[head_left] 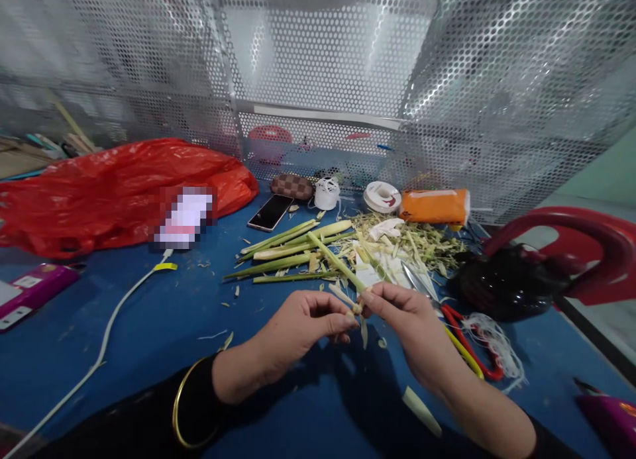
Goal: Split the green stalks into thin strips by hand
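Both hands meet over the blue table at a small piece woven or knotted from pale green leaf strips (356, 307). My left hand (318, 320) pinches its left side between thumb and fingers. From the right, my right hand (397, 310) grips the same piece with thumb and index finger. A long green stalk (332, 257) rises from it toward the upper left, and a short strip hangs below. Behind the hands lie several cut green stalks (278, 263) and a heap of leaf scraps (427, 244). One loose leaf piece (421, 411) rests below my right hand.
Scissors with red and yellow handles (464, 346) and white thread (494, 346) lie at the right, near a dark pot (511, 283). Farther back are a phone (271, 212), a spool (382, 197) and an orange packet (434, 206). A red plastic bag (119, 194) and white cable (112, 323) are left.
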`<action>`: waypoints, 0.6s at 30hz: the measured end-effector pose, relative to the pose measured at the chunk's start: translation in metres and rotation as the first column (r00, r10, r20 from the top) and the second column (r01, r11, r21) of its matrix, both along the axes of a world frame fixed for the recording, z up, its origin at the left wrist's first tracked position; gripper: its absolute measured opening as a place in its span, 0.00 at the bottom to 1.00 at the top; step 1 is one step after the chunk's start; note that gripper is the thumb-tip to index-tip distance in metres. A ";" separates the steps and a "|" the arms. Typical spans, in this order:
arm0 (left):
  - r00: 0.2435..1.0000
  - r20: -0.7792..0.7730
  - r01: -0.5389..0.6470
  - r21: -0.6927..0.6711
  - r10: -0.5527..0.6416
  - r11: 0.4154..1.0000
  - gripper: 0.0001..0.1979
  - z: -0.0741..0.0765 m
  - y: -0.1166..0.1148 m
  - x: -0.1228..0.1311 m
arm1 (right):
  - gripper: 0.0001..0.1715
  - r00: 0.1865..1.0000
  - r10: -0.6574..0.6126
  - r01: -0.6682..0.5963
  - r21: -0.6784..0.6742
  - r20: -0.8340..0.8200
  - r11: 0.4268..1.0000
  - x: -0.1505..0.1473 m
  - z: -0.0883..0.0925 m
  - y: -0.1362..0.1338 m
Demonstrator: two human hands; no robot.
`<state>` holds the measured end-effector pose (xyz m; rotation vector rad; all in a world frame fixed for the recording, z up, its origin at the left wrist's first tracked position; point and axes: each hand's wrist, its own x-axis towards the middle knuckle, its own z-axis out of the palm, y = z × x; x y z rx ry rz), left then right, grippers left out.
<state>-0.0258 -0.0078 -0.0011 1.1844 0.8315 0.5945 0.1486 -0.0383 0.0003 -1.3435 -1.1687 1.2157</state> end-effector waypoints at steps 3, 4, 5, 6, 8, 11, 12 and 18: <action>1.000 0.015 0.000 0.002 0.000 1.000 0.08 0.001 0.000 0.000 | 0.16 0.996 0.035 -0.039 -0.039 -0.084 0.998 -0.001 0.001 0.000; 1.000 0.019 0.003 0.005 -0.003 1.000 0.08 0.001 0.000 0.000 | 0.16 0.994 0.049 -0.053 -0.033 -0.096 0.998 -0.001 0.002 0.001; 1.000 0.023 0.007 0.006 -0.007 1.000 0.08 0.001 -0.001 0.000 | 0.16 0.993 0.060 -0.062 -0.021 -0.099 0.998 -0.002 0.002 0.001; 1.000 0.024 0.009 0.007 -0.009 1.000 0.07 0.000 -0.001 -0.001 | 0.16 0.994 0.063 -0.064 -0.010 -0.094 0.998 -0.003 0.003 0.001; 1.000 0.022 0.013 0.006 -0.013 1.000 0.06 0.001 -0.001 -0.001 | 0.16 0.996 0.060 -0.060 0.003 -0.072 0.998 -0.003 0.004 0.000; 1.000 0.010 0.016 0.006 -0.017 1.000 0.05 0.003 -0.002 0.000 | 0.17 0.996 0.059 -0.060 -0.020 -0.061 0.998 -0.004 0.002 0.000; 1.000 0.005 0.016 0.011 -0.016 1.000 0.05 0.003 -0.002 0.000 | 0.17 0.996 0.063 -0.065 -0.026 -0.062 0.998 -0.004 0.001 0.000; 1.000 0.010 -0.013 0.037 0.013 0.999 0.05 0.003 -0.002 0.001 | 0.16 0.998 0.036 -0.038 0.052 0.042 0.998 -0.003 0.000 0.001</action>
